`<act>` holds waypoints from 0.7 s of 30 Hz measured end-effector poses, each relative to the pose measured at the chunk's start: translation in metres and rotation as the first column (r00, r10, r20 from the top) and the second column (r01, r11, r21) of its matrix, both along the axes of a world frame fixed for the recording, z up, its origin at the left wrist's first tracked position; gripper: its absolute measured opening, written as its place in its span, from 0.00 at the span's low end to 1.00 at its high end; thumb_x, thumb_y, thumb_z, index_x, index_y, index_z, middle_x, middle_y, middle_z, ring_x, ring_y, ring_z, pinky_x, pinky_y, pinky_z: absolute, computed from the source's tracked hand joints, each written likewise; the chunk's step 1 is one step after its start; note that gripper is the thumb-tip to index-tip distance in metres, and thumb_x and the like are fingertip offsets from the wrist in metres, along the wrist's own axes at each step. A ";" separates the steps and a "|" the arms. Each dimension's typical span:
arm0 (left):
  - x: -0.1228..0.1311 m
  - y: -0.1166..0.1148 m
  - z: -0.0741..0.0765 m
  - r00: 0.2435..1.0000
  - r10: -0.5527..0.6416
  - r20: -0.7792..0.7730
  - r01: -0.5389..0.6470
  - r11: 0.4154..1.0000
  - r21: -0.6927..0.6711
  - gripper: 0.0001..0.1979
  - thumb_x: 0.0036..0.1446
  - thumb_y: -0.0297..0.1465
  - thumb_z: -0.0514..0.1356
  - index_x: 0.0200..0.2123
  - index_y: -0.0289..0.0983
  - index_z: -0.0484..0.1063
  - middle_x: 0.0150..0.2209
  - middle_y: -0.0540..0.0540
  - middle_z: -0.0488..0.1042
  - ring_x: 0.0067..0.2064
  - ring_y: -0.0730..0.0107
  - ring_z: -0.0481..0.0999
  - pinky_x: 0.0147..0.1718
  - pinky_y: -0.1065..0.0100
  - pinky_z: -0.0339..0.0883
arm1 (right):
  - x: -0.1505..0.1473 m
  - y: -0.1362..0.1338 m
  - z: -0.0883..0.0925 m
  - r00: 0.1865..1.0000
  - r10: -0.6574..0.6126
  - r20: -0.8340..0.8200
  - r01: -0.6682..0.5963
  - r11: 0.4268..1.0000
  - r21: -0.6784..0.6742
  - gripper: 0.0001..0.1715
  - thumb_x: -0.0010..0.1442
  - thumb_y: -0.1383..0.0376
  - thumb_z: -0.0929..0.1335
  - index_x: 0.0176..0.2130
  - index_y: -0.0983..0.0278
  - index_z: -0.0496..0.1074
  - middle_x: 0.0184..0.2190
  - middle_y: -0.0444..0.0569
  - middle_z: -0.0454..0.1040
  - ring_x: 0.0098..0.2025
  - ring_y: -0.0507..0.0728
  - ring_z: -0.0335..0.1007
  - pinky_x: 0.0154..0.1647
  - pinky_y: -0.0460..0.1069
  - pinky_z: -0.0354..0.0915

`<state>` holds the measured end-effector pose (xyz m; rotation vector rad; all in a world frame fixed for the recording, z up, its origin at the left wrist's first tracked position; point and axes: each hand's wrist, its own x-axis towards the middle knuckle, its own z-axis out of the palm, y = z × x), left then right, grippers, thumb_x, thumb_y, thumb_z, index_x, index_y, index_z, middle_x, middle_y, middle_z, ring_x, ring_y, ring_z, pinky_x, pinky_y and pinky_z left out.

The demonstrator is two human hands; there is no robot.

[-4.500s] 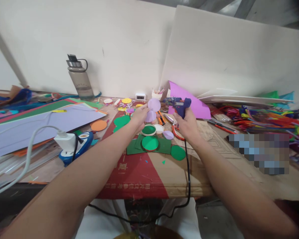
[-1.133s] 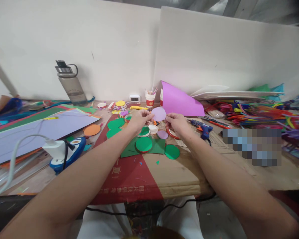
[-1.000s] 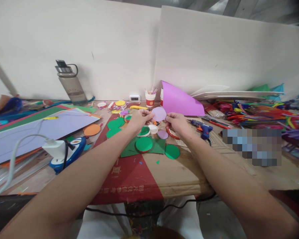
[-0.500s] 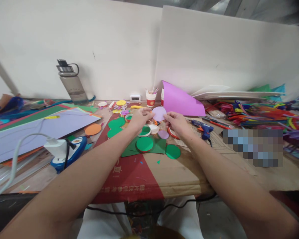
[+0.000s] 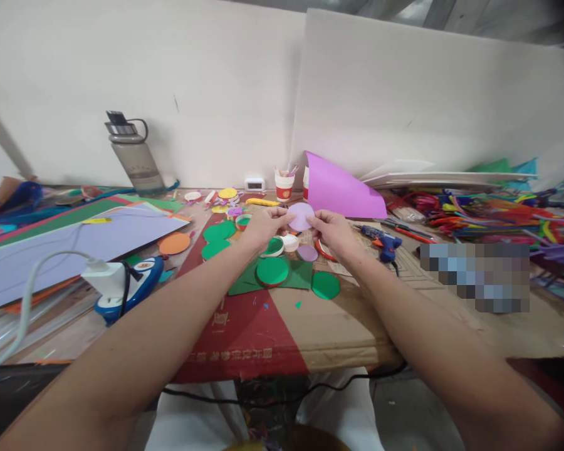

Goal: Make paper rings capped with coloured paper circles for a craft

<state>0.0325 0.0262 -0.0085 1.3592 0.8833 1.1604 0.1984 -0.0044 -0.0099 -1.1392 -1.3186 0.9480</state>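
Between my two hands is a light purple paper circle (image 5: 301,217), raised above the table. My left hand (image 5: 269,227) pinches its left edge, and the fingers of my right hand (image 5: 329,228) are closed on its right edge. Below them lie a green-topped round piece (image 5: 272,271) on a green paper sheet (image 5: 303,273), a loose green circle (image 5: 326,285) and a second purple circle (image 5: 307,252). Just under my left hand sit a white-rimmed ring with green inside (image 5: 273,247) and a small white round piece (image 5: 290,243). More green circles (image 5: 219,231) are left of my forearm.
Left are a power strip (image 5: 145,279) with a plugged charger, coloured paper sheets (image 5: 75,235) and a water bottle (image 5: 136,160). Right are a blue glue gun (image 5: 388,246), pliers (image 5: 413,233) and pipe cleaners (image 5: 465,216). A purple sheet (image 5: 343,188) and paper cup (image 5: 284,186) stand behind.
My hands keep hold of the purple circle. It sits very slightly lower than before; otherwise only the camera view has shifted a little.
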 end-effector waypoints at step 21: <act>0.001 -0.005 0.009 1.000 -0.010 -0.015 0.010 1.000 -0.021 0.06 0.49 0.26 0.67 0.27 0.29 0.74 0.20 0.47 0.74 0.18 0.81 0.65 0.19 0.76 0.59 | 0.000 -0.003 0.000 0.999 0.015 -0.048 -0.016 1.000 -0.025 0.16 0.52 0.61 0.71 0.21 0.63 0.64 0.13 0.39 0.64 0.15 0.47 0.57 0.18 0.43 0.52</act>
